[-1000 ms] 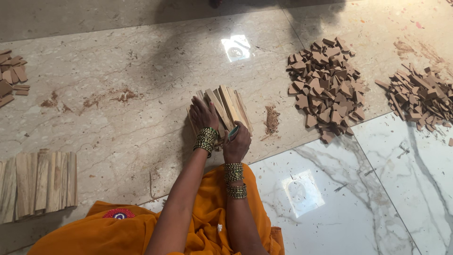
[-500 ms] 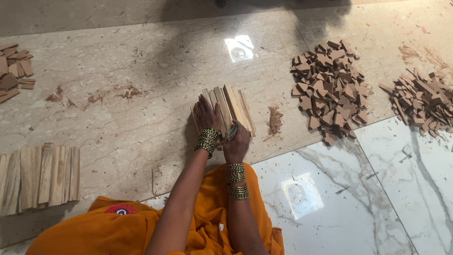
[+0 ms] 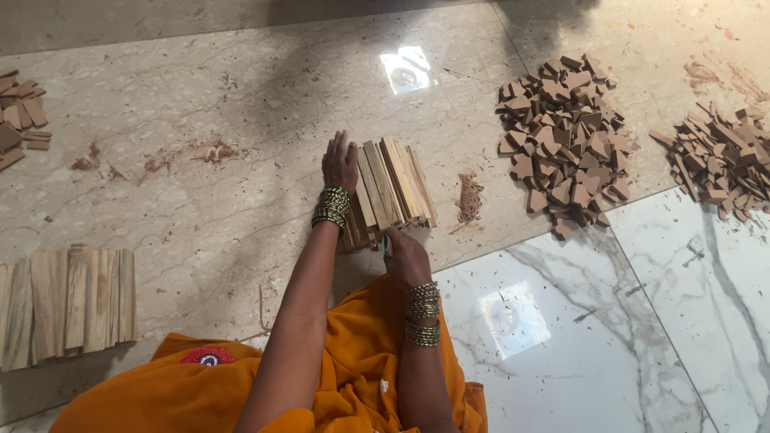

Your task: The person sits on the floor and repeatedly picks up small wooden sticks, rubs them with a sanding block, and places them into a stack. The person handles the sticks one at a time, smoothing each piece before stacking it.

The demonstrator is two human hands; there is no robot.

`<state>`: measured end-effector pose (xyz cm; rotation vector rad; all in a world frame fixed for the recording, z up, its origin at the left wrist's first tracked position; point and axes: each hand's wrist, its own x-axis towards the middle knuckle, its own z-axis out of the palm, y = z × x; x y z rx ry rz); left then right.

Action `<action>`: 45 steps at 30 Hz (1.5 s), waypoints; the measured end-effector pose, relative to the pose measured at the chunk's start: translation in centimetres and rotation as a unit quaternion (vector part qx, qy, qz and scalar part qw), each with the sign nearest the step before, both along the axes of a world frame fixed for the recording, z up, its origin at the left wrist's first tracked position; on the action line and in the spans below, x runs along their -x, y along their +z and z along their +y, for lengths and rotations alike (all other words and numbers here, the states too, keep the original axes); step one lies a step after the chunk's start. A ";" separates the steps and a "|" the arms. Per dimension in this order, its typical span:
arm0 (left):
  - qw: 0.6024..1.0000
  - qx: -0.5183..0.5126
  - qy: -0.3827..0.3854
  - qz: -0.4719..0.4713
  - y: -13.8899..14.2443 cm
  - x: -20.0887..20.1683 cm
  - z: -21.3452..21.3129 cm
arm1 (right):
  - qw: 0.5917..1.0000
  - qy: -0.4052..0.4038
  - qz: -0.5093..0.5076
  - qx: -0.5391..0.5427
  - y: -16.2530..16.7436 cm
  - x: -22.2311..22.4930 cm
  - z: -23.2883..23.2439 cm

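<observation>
Between the two hands stands a tight bundle of flat wooden slats, packed on edge side by side on the beige marble floor. The left hand lies flat against the bundle's left flank, fingers straight and together, pointing away from the person. The right hand presses against the near ends of the slats, fingers curled; something small and greenish shows at them, but whether they are clamped on it cannot be told. The slats' long axis runs away from the person and tilts slightly leftward at the far end, so it lies along the left fingers and points out from the right hand. Both hands touch the bundle, the left along its side, the right at its end. Roughly seven or eight slats show; the exact count is unclear. Stacked bangles ring each wrist, above an orange garment.

Farther out, a second row of slats lies flat well to the left, about nine in view. Two heaps of brown chips sit to the right: a nearer heap and a far heap. A third scatter of wood pieces lies at the left edge. One small pile of shavings rests just beside the bundle.
</observation>
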<state>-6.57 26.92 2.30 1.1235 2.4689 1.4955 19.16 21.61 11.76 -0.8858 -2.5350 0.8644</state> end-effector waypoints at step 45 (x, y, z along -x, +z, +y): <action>0.987 0.001 0.048 0.154 8.7 -3.9 -1.0 | 0.938 0.312 -0.117 -0.099 -12.9 6.0 -4.0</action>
